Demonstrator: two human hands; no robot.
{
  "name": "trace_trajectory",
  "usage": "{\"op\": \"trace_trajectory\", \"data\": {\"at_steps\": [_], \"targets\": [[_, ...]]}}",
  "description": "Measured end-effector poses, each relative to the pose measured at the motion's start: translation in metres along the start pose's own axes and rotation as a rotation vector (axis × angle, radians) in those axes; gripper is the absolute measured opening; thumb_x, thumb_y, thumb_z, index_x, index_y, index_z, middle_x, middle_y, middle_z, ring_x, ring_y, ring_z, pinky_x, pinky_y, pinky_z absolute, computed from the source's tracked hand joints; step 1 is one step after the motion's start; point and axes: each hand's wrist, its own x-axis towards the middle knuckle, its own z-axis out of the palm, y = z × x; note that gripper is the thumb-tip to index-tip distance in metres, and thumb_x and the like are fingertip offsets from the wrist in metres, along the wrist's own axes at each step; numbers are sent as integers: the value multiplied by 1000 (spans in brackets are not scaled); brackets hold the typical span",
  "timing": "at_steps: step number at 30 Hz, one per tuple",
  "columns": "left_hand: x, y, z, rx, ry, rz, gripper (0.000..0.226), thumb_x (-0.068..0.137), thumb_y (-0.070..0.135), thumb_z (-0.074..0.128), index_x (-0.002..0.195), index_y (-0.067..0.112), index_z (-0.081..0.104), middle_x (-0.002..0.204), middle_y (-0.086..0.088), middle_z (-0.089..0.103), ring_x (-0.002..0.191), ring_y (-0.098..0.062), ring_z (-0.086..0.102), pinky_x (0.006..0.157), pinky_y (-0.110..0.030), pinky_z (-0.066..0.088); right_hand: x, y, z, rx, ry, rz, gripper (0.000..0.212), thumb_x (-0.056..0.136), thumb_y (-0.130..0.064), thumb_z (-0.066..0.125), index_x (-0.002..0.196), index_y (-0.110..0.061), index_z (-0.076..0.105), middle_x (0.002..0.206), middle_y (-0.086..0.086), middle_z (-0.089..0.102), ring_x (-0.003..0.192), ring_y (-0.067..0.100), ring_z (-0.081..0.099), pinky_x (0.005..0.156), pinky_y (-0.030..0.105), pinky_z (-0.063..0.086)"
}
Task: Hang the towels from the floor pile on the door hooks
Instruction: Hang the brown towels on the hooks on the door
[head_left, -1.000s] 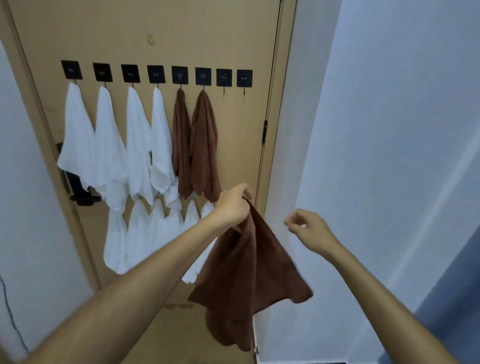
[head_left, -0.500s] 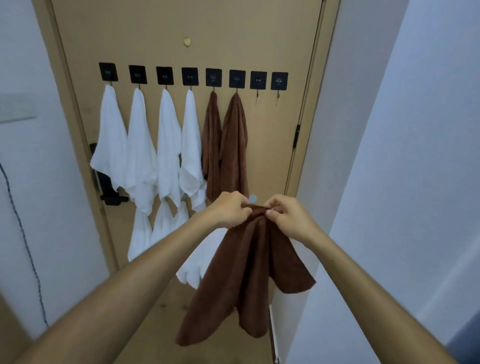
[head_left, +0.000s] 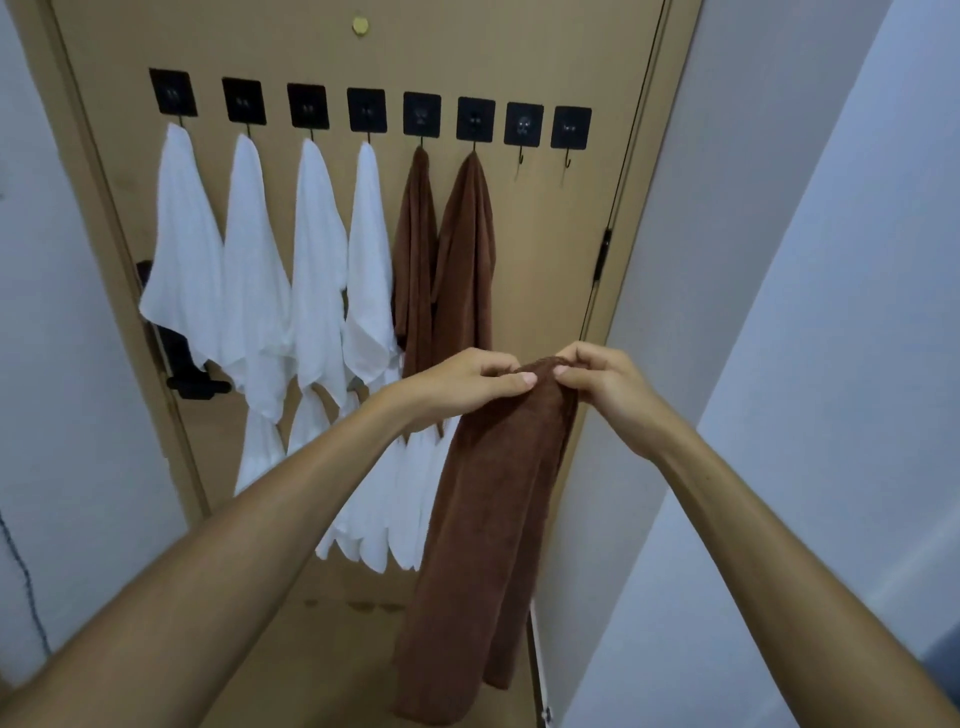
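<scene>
Head view: both hands meet at the middle of the frame, pinching the top edge of a brown towel (head_left: 493, 509). The left hand (head_left: 462, 387) comes in from the lower left, its grip closed on the bunched cloth with the thumb laid along the front. The right hand (head_left: 602, 384) comes in from the lower right, its grip also closed, fingertips curled onto the same gathered edge just beside the left thumb. The towel hangs straight down from the two hands in a long fold toward the bottom of the frame, in front of the door (head_left: 519, 57).

Across the upper part of the door runs a row of eight black square hooks (head_left: 369, 111). The four on the left each carry a white towel (head_left: 182, 249), the next two each carry a brown one (head_left: 465, 260). The two hooks at the right end, one (head_left: 523, 127) and the other (head_left: 570, 130), are bare, up and to the right of the hands. More white cloth (head_left: 374, 509) hangs lower on the door behind the left forearm. A dark door handle (head_left: 192, 374) shows at the left edge of the door, partly behind the white towels. A pale wall (head_left: 831, 312) fills the right side of the frame
</scene>
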Motion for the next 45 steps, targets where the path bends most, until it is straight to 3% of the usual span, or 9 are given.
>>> {"op": "trace_trajectory", "data": {"at_steps": [5,10,13,17,25,31,37,40,45], "targets": [[37,-10,-21,-114,-112,-116,23,95,20,45,84,8,60,85,-5,59,81,-15,56,77,-25,42,48,14,-20,189,20,25,20,76,-4,42,60,-12,52,59,-3,51,57,9,48,62,25,37],[92,7,-41,-40,69,-45,29,90,8,47,64,18,39,65,2,37,58,-7,36,56,-23,27,100,23,-43,24,-48,-13,18,76,-16,50,65,-19,62,67,-6,60,70,11,55,71,30,40],[125,21,-51,138,96,33,18,89,7,55,75,15,47,65,4,42,54,-1,38,52,-15,30,129,22,-54,-132,-138,-96,13,89,-31,58,80,-26,66,76,-16,64,76,0,59,73,15,43],[160,31,-71,282,97,47,13,88,10,59,77,13,54,71,1,50,65,-9,44,66,-23,35,165,22,-69,-210,-11,-243,19,91,-17,59,72,-18,62,68,-9,59,61,-4,52,58,6,39],[224,19,-116,399,213,72,27,97,22,47,75,21,61,81,6,61,83,-11,57,84,-31,43,238,24,-91,-246,106,-223,17,93,-21,55,76,-21,60,76,-5,62,69,4,56,63,16,42],[279,17,-149,645,361,205,27,100,24,40,78,22,56,76,6,57,79,-15,55,67,-28,39,303,22,-101,-297,220,-288,18,94,-18,52,79,-25,47,74,-5,51,62,6,44,51,6,36],[338,21,-195,679,416,234,20,100,19,37,94,16,56,91,0,60,88,-16,56,79,-33,45,371,1,-119,-349,146,-280,23,97,-9,43,85,-24,54,85,-5,55,76,7,51,67,16,44],[368,27,-220,649,452,270,16,99,13,35,94,19,49,88,-2,58,80,-16,54,71,-30,44,408,-12,-124,-536,250,-348,27,95,-1,41,81,-19,56,85,-7,51,77,4,50,67,8,41],[410,31,-243,801,628,362,13,94,7,35,88,18,34,80,-3,47,73,-24,50,64,-39,42,468,-23,-123,-822,452,-382,26,90,4,43,99,-10,63,103,3,51,96,17,51,82,25,44]]}}
